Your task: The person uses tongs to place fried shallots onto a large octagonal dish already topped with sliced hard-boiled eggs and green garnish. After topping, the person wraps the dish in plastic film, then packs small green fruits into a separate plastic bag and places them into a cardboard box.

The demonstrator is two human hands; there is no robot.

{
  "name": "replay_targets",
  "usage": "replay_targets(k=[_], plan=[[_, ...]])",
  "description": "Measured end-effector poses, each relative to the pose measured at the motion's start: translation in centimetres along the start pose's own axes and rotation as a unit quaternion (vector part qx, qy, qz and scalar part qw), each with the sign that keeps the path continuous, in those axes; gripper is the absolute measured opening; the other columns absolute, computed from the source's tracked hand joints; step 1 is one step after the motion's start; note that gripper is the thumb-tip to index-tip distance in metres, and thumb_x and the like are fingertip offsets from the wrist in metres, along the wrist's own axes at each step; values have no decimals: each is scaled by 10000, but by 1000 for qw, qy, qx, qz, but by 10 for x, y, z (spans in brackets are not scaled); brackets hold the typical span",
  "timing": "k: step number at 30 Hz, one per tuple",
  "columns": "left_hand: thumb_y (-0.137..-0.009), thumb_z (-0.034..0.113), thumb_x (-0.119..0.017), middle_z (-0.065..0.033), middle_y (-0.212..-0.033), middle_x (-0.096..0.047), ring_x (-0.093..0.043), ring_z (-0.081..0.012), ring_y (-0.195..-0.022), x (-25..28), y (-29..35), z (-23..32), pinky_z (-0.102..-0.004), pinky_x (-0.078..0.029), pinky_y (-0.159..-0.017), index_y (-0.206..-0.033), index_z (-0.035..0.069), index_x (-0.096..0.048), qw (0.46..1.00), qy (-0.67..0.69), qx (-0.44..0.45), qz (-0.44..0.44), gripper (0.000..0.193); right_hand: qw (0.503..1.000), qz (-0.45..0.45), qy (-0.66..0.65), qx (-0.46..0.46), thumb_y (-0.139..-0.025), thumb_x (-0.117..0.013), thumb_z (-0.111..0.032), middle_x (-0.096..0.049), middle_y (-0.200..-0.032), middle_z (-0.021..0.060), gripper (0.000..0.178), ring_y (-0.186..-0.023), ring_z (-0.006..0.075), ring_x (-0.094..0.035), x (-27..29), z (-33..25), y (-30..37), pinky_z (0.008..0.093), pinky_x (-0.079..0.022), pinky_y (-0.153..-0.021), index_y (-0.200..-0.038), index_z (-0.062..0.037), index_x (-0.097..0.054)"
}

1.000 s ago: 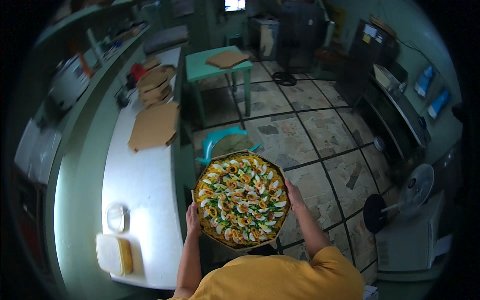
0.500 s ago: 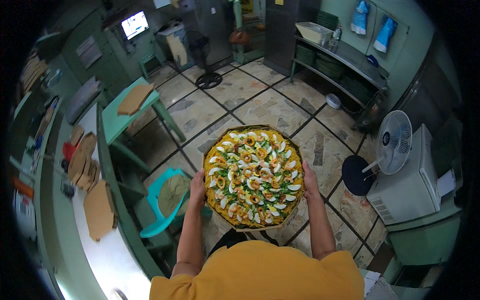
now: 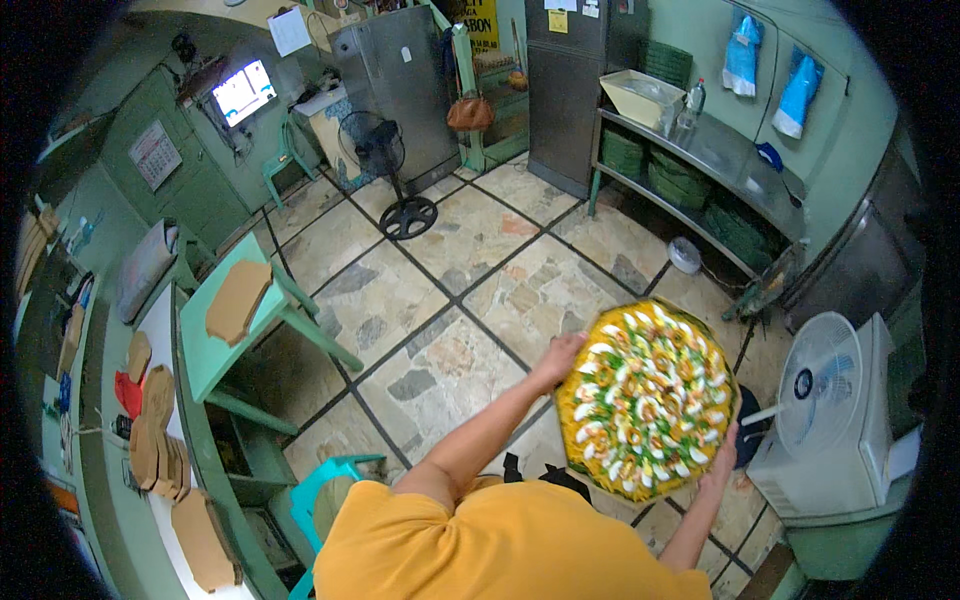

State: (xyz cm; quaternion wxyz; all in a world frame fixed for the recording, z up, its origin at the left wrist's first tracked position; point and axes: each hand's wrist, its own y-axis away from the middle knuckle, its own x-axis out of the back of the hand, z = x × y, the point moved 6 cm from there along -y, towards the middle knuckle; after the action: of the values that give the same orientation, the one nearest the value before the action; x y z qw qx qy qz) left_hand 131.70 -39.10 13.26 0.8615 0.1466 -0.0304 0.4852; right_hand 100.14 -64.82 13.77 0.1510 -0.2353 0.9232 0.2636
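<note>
Tiled floor (image 3: 430,350) stretched ahead, bounded by the green table (image 3: 205,370) at left and the steel shelf (image 3: 735,165) at upper right. Black fan (image 3: 407,216) stood at its far side; teal chair (image 3: 308,492) close by the person's left. Right side tighter: white fan (image 3: 820,375) and white appliance (image 3: 825,478) stood just past the right edge of the tray (image 3: 603,487); true gap there hard to judge, the tray hiding part of the fan's base.

Tray was held above the floor, right of the body's middle, between the hands: left hand (image 3: 561,359) gripping the far left edge, right hand (image 3: 720,464) the near right edge, the two well apart.

Tray octagonal, about as wide as long, its sides askew to the tile lines. Food (image 3: 650,400) faced up, egg wedges spread across it.
</note>
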Motion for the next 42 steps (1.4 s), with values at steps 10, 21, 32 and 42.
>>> replay_targets(k=[10, 21, 32, 42], plan=[[-959, 500, -472, -116, -1070, -653, -589, -189, -971, -176, -204, 26, -328, -454, -868, -1191, -8, -589, 976, 65, 89, -185, 571, 997, 53, -47, 36, -958, -497, -512, -505, -1383, 104, 647, -1166, 274, -564, 66, -62, -185, 399, -496, -928, -1396, -41, -429], [-959, 323, -478, -179, -1134, -603, -564, -264, -1035, -247, -471, 76, -393, -447, -919, -1163, -7, -593, 984, -5, -77, -163, 406, 995, -16, -1, 99, -998, -432, -441, -562, -1283, 117, 536, -1100, 259, -599, -46, -145, -423, 405, -520, -909, -1359, -45, -446], [-970, 452, -499, -127, -1131, -613, -596, -215, -1006, -322, -825, 106, -349, -489, -859, -1251, 7, -518, 956, 136, 166, -201, 526, 988, 122, -84, 50, -910, -597, -510, -594, -1237, 142, 662, -1015, 256, -632, -138, -156, -756, 402, -549, -828, -1317, 2, -502], [-980, 422, -496, -140, -1087, -633, -626, -215, -921, -359, -967, 57, -335, -521, -798, -1191, -32, -537, 931, 223, 107, -269, 502, 974, 223, -34, -1, -930, -554, -520, -605, -1218, 137, 645, -1012, 246, -641, -154, -122, -877, 398, -558, -821, -1293, 10, -506]])
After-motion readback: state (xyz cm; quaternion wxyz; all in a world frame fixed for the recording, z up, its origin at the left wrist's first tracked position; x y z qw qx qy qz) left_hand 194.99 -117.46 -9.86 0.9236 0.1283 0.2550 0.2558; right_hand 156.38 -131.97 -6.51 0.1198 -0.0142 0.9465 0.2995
